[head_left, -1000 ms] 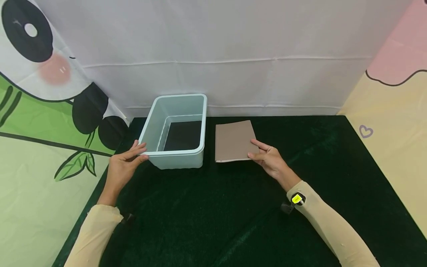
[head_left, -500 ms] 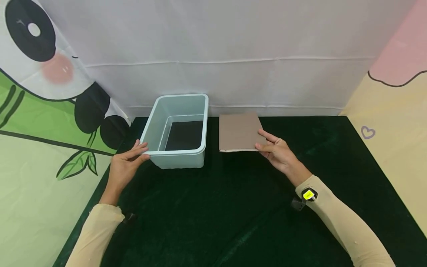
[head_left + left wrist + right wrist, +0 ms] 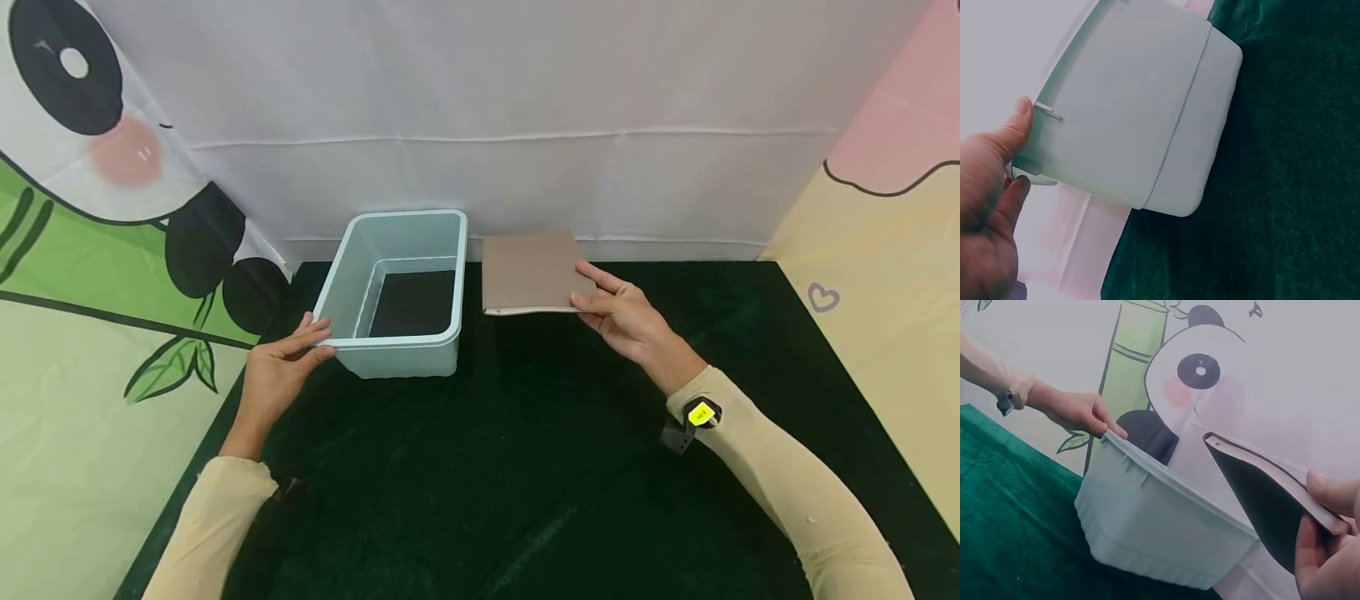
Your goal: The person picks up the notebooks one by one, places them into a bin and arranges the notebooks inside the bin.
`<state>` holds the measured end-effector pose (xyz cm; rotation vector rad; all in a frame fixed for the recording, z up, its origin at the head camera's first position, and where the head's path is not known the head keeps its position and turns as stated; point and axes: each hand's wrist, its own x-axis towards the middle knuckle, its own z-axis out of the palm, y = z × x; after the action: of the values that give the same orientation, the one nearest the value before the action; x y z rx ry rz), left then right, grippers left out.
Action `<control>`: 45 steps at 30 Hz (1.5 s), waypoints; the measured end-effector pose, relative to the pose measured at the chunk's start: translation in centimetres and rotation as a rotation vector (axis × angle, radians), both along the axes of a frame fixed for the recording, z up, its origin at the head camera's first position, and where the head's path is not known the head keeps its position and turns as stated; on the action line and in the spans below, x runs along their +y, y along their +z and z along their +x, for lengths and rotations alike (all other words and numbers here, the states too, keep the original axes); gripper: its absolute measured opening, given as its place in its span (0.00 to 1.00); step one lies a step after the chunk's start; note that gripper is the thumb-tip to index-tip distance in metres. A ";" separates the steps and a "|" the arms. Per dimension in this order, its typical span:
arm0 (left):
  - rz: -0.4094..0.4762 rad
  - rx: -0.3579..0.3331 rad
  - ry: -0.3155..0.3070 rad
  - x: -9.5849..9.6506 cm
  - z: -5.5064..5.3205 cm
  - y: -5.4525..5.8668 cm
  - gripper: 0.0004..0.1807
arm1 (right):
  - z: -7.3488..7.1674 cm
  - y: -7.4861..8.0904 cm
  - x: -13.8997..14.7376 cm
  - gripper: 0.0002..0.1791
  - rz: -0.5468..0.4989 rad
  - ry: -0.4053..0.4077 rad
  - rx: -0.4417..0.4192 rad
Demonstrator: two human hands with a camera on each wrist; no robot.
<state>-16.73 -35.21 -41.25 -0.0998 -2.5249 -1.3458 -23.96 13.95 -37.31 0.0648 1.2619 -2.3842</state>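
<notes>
My left hand (image 3: 281, 375) pinches the near left corner of a pale blue plastic bin (image 3: 393, 357), thumb outside the wall and fingers over the rim. The left wrist view shows that thumb (image 3: 1015, 128) against the bin's outer wall. A dark flat rectangle (image 3: 414, 304) lies on the bin's floor. To the right of the bin, my right hand (image 3: 630, 325) grips a taupe-covered notebook (image 3: 528, 273) by its near right corner. In the right wrist view the notebook (image 3: 1254, 494) is held up above the table, with its pale page edges and dark underside showing.
Dark green velvety cloth (image 3: 480, 475) covers the table. A white fabric backdrop (image 3: 525, 100) rises behind its far edge, and printed panels with a panda (image 3: 150, 75) and a heart (image 3: 822, 297) stand at the sides.
The right hand has lifted the notebook up and away toward the backdrop, first slightly right, then slightly back left. The left hand and the bin have stayed in place.
</notes>
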 end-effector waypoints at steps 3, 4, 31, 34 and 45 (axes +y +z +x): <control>0.002 0.002 -0.001 -0.1 0.0 0.0 0.19 | -0.2 1.0 -0.4 0.40 -0.015 0.009 0.009; 0.004 0.002 -0.001 -0.1 0.0 0.0 0.19 | -0.2 1.3 -0.6 0.40 -0.020 0.013 0.014; 0.010 -0.017 0.001 -0.2 0.2 0.1 0.20 | -2.7 5.5 -9.0 0.34 0.029 0.085 0.073; 0.008 -0.015 0.006 -0.2 0.2 0.1 0.20 | -3.0 5.3 -10.1 0.34 0.037 0.084 0.070; -0.003 -0.038 0.017 0.0 -0.1 0.1 0.21 | -3.9 4.0 -14.0 0.34 0.073 0.053 0.056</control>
<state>-16.80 -35.21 -41.20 -0.0543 -2.5526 -1.3503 -27.85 -0.03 -33.30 -0.0133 1.3589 -2.3099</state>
